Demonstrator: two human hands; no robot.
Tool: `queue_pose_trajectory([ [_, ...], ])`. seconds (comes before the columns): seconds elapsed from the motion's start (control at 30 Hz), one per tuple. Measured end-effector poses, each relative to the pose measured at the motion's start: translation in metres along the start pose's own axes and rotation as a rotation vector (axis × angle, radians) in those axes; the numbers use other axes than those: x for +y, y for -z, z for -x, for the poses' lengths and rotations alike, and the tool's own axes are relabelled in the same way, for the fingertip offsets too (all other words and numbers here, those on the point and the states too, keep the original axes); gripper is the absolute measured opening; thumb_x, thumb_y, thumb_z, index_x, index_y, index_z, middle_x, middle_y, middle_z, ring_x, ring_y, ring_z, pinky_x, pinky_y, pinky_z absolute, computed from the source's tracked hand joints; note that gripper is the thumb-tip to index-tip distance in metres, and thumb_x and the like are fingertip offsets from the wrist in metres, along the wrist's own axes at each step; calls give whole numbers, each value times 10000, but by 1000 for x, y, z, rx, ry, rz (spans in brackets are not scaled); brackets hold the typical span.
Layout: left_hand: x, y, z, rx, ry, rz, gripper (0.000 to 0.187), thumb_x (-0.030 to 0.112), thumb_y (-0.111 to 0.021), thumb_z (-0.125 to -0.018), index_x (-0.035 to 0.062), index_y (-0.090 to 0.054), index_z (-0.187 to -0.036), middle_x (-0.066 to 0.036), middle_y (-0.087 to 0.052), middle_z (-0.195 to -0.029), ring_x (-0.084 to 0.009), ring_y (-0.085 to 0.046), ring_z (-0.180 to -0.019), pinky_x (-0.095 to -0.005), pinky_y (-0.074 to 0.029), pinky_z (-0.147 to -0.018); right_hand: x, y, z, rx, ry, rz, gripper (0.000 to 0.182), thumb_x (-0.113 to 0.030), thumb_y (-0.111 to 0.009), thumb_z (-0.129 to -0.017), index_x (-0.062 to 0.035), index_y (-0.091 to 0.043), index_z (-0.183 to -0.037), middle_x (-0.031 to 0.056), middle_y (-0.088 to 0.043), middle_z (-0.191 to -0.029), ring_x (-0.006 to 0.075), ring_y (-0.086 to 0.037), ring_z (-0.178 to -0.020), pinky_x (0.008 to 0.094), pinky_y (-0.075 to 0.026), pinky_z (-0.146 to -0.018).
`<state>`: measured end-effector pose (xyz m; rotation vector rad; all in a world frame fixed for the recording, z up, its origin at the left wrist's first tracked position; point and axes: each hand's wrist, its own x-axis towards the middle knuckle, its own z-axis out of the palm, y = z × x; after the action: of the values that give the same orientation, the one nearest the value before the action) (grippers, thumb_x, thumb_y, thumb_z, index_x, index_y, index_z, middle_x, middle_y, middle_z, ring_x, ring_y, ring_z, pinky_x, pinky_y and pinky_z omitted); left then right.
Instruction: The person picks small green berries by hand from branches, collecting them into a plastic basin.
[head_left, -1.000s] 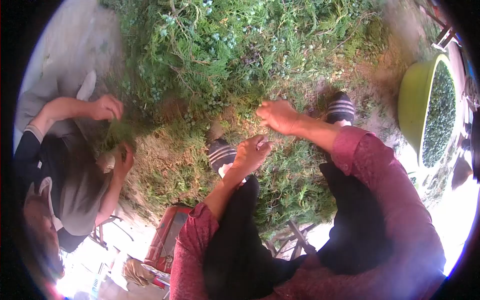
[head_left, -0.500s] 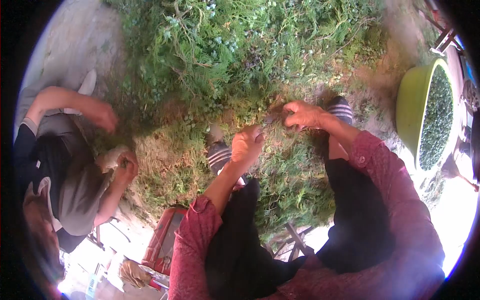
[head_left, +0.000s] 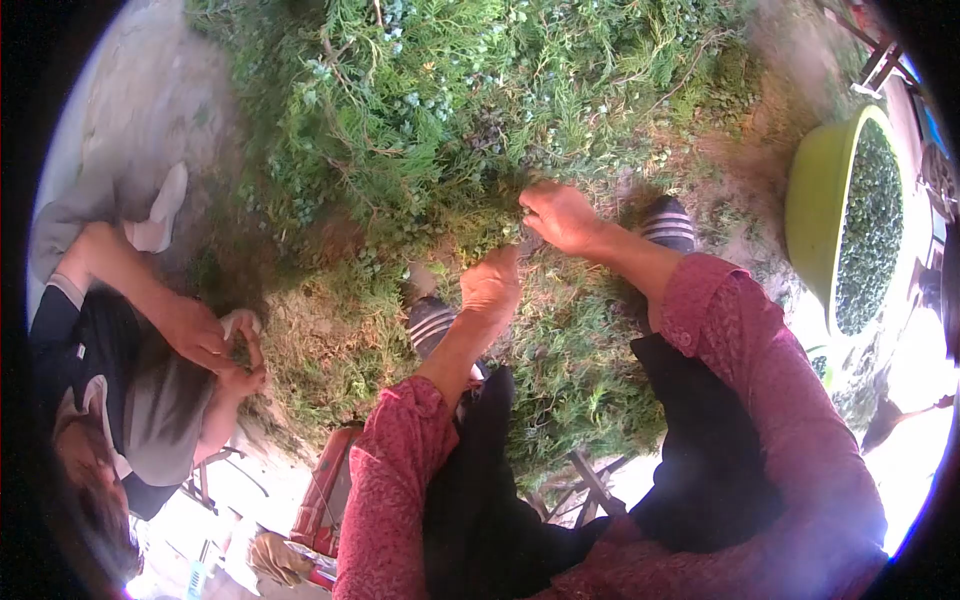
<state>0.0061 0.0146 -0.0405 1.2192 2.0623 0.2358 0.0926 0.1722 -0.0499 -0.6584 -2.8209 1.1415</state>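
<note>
Green sprigs with small pale blue-green cones point(head_left: 430, 110) cover the ground in a thick heap. My left hand point(head_left: 491, 283) is closed at the near edge of the heap, above a striped shoe; what its fingertips hold is hidden. Just to the right and farther forward is my right hand point(head_left: 562, 216), its thumb and fingers pinched together at the sprigs. Something too small to name may be between those fingertips. The two hands are close but apart.
A lime-green tub point(head_left: 822, 205) full of small green pieces stands tilted at the right. Another person point(head_left: 150, 370) sits at the left, hands together over the lap. A red case point(head_left: 325, 490) lies at the lower left, and striped shoes point(head_left: 668, 226) stand in the sprigs.
My right hand has moved left and slightly forward, nearer my left hand, which has shifted little. The other person's hands, apart before, have come together. The view has shifted slightly.
</note>
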Motion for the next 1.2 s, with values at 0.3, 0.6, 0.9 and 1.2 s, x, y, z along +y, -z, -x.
queue_pose_trajectory([
  [0.3,-2,12,1,61,59,231,81,119,-509,-782,50,-494,-819,-173,-590,-696,-365,-584,-653,-404,-470,-556,21,79,32,-401,-699,-1364,203,-222,-593,-774,-52,-542,-870,54,-564,-747,124,-546,-698,229,-438,-543],
  [0.6,6,22,-1,128,120,611,147,98,-629,-724,12,-552,-816,-65,-582,-634,-153,-549,-530,-303,-453,-502,14,26,23,-110,-37,81,163,-167,-589,-661,-40,-528,-742,149,-563,-718,341,-567,-716,445,-467,-652],
  [0.9,17,41,1,-75,381,1258,133,93,-664,-725,5,-604,-805,-15,-570,-665,-80,-497,-538,-210,-407,-480,22,50,30,-549,-662,-909,202,-233,-586,-749,-57,-563,-845,46,-560,-818,211,-568,-718,362,-471,-586],
  [1.2,38,43,-4,-97,91,1084,274,76,-672,-735,-18,-577,-974,-23,-593,-750,-75,-525,-620,-213,-442,-525,9,27,30,-381,-750,-1248,208,-261,-557,-810,-59,-597,-833,57,-585,-746,183,-583,-732,347,-475,-608],
])
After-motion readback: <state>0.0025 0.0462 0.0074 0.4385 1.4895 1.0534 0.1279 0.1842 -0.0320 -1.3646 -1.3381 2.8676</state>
